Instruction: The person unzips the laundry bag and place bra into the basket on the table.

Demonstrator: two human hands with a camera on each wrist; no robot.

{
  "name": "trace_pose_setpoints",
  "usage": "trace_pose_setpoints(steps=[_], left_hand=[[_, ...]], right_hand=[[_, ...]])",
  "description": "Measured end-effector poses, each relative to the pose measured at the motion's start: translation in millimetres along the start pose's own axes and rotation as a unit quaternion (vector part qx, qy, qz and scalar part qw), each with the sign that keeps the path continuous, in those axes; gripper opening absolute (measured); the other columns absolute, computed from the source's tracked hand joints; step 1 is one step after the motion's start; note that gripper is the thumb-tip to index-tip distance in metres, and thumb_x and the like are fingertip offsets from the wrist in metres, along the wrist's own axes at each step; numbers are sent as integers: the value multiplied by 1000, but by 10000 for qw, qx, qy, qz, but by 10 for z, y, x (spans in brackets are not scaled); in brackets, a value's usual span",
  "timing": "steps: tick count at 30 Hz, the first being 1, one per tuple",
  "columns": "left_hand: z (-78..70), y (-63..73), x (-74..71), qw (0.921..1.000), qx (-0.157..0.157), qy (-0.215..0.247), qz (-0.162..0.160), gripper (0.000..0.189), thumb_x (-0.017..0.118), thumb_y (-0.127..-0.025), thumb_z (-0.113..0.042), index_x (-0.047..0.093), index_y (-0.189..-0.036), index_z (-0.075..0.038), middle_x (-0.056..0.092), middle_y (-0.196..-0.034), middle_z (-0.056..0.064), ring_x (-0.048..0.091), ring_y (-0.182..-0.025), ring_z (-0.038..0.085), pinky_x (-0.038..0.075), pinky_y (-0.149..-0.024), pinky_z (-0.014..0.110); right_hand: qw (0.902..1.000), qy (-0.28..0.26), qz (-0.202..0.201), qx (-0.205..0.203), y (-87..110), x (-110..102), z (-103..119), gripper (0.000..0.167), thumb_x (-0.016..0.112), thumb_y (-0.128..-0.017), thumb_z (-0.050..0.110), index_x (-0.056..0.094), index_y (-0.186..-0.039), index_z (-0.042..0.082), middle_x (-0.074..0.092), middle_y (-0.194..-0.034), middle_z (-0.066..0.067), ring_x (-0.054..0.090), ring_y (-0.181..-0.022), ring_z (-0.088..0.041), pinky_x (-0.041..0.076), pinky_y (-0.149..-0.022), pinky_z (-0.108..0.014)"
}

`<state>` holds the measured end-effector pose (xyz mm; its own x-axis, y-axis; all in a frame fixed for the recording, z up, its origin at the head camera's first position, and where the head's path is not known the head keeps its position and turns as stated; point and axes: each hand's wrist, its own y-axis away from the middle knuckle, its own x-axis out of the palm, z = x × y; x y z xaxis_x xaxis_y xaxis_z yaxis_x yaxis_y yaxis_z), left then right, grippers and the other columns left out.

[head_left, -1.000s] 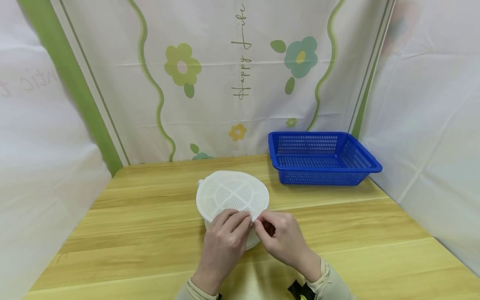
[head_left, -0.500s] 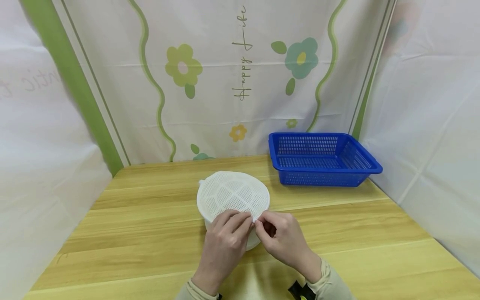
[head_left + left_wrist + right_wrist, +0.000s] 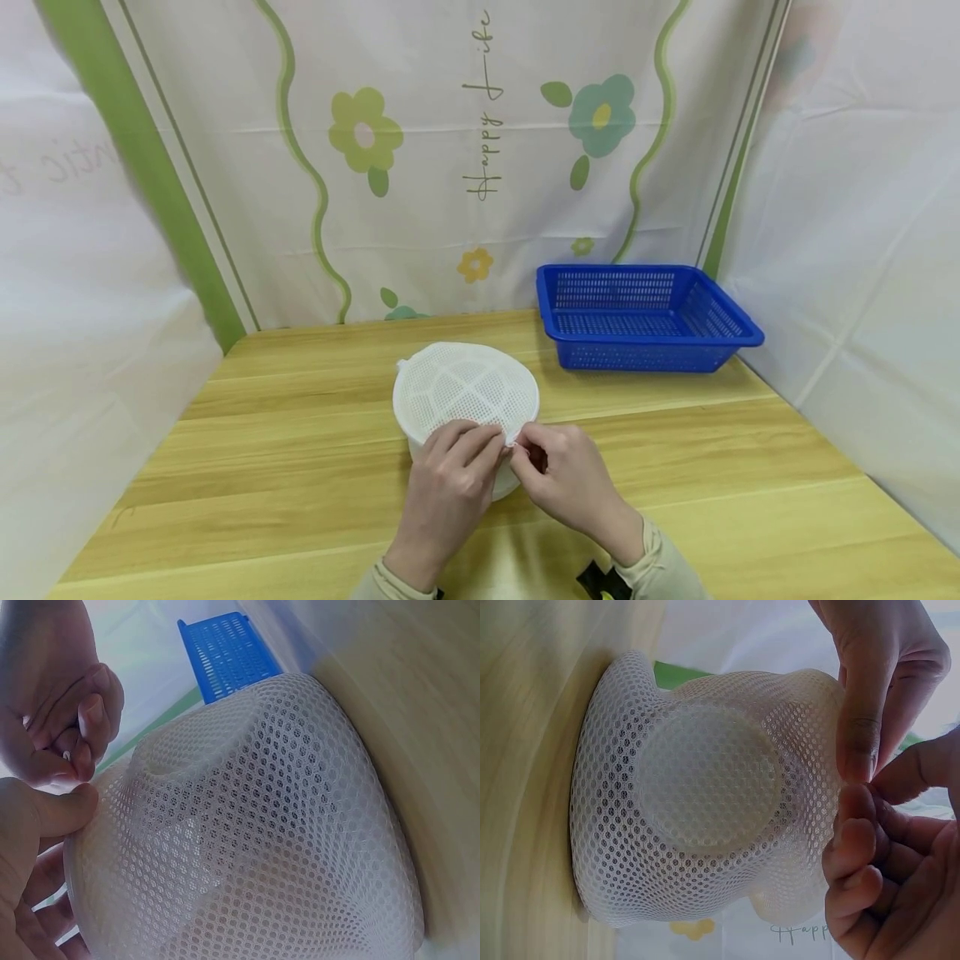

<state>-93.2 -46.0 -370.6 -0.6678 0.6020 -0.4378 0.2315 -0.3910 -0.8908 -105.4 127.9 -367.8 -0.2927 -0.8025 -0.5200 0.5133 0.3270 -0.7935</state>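
Observation:
A white mesh laundry bag (image 3: 472, 383), drum-shaped with a round ribbed top, stands on the table in front of me. My left hand (image 3: 450, 487) pinches its near upper rim, fingers over the top and thumb underneath. Right beside it, my right hand (image 3: 566, 475) pinches at the same rim between thumb and index finger. A tiny white piece (image 3: 67, 756) peeks out between the right fingers in the left wrist view; the fingers hide most of it. Through the mesh, the right wrist view shows a pale round shape (image 3: 709, 776) in the bag's side.
A blue slotted plastic basket (image 3: 652, 354) sits at the back right of the wooden table (image 3: 285, 467). Behind it hangs a white curtain (image 3: 427, 200) with printed flowers, and white cloth also closes in both sides. A black strap (image 3: 602, 581) lies by the right sleeve.
Right fingertips have shifted very slightly down along the rim, and a little more white edging shows between the hands. The left hand, bag and basket stay put.

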Motion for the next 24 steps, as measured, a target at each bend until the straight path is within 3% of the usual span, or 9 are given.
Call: trace_pose_setpoints(steps=[11,24], left_hand=[[-12,-12,2,9999,-40,-77,69,11,72,-87,-12,77,-91,-3,72,-95,5,64,-85,23,54,-80,34],[-15,-15,-3,9999,-82,-121,28,11,75,-82,-9,77,-91,-3,72,-95,4,64,-84,23,54,-78,34]], right_hand=[[9996,192,-189,48,4,-8,-2,27,63,-74,1,50,-63,23,38,-57,20,33,-49,7,26,-40,-9],[9977,173,-447,484,7,-26,16,25,65,-75,-1,59,-65,21,42,-57,20,37,-47,7,31,-38,-12]])
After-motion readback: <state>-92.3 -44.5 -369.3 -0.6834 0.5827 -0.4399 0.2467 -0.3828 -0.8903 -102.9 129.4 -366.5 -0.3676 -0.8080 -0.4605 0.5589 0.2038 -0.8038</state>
